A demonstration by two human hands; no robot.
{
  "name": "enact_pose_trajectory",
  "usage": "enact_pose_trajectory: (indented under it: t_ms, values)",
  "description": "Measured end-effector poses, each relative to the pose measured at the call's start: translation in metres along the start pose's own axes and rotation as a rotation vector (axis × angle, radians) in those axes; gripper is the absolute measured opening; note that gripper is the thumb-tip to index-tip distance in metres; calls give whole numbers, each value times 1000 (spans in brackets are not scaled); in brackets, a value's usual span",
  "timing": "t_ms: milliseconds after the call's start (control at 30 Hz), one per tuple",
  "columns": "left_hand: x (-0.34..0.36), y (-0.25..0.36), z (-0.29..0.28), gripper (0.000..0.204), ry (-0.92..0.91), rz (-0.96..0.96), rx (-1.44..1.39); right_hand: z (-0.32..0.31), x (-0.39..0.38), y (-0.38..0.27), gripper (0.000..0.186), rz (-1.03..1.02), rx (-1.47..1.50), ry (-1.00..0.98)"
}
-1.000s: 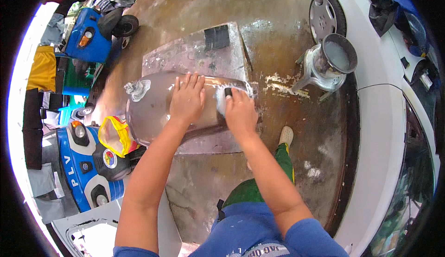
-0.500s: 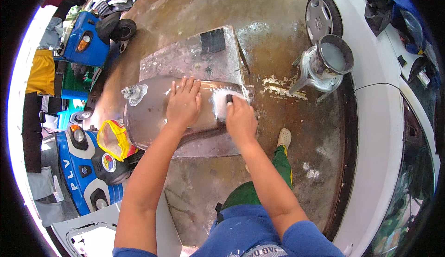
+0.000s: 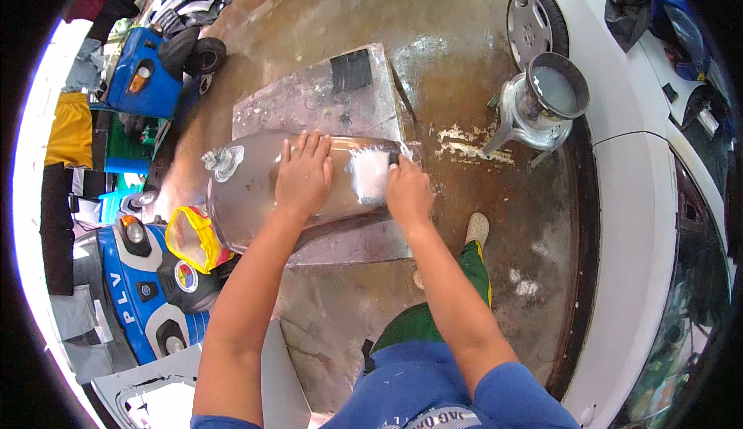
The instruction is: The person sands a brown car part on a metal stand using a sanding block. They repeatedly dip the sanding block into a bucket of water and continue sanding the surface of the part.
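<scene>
A smooth brown rounded body panel (image 3: 246, 197) lies in front of me on a worn flat board (image 3: 271, 108). My left hand (image 3: 304, 175) rests flat on its middle, fingers stretched away from me. In my right hand (image 3: 410, 193) is a small black sanding pad (image 3: 393, 159), mostly hidden by the fingers. The pad is at the right edge of a whitish patch (image 3: 369, 175) near the panel's right end. A lump of grey paste (image 3: 222, 163) sits in a smear at the panel's far left.
A bucket of cloudy water (image 3: 559, 88) stands on a stool (image 3: 515, 123) at the right, beside a white car (image 3: 627, 197). A yellow bag (image 3: 193, 239) is left of the panel. Blue vehicles (image 3: 143, 81) line the left. A dark square sheet (image 3: 350, 71) lies on the board.
My right hand has slid the pad a little to the right, uncovering more of the whitish patch. My left hand stays flat on the panel.
</scene>
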State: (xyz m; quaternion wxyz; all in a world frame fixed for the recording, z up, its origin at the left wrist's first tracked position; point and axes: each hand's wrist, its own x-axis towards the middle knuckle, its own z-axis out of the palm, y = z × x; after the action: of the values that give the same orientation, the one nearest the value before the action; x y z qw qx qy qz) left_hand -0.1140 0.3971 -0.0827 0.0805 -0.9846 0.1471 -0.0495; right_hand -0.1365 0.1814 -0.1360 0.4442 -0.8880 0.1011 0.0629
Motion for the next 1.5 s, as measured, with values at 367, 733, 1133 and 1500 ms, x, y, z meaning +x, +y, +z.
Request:
enact_pose_trajectory:
  t_ms: [367,733,1133,1500]
  values:
    - [-4,-3,1,45,-16,-12,8,15,-35,-31,37,-266,-133,126]
    - [-9,-4,-2,47,-32,-38,-14,16,-34,-49,36,-307,-155,57]
    - [4,5,1,48,-40,-5,-8,9,20,5,33,56,-14,37]
    - [1,8,-13,53,-91,-35,4,-8,23,15,41,99,77,-125]
